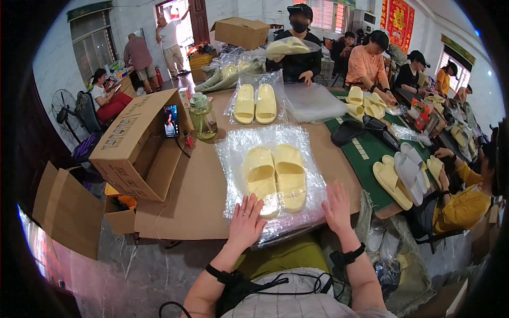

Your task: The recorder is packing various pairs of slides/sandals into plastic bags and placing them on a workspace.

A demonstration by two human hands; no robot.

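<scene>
A pair of pale yellow slide sandals (290,183) lies inside a clear plastic bag (233,153) on the table in front of me, over what looks like a stack of similar bags. My left hand (247,220) rests flat on the bag's near left part, fingers stretched out beside the left sandal. At the bag's right edge is my right hand (337,205), its fingers extended and pointing away from me. Neither hand grips anything. Farther back, a second yellow pair (255,104) sits on another clear bag.
An open cardboard box (132,140) with a phone (170,121) at its edge stands left, beside a greenish jug (203,119). Clear bags (315,100) are stacked at the back. Several slippers lie on the green surface (366,169) at right. A person (297,58) opposite holds bagged sandals.
</scene>
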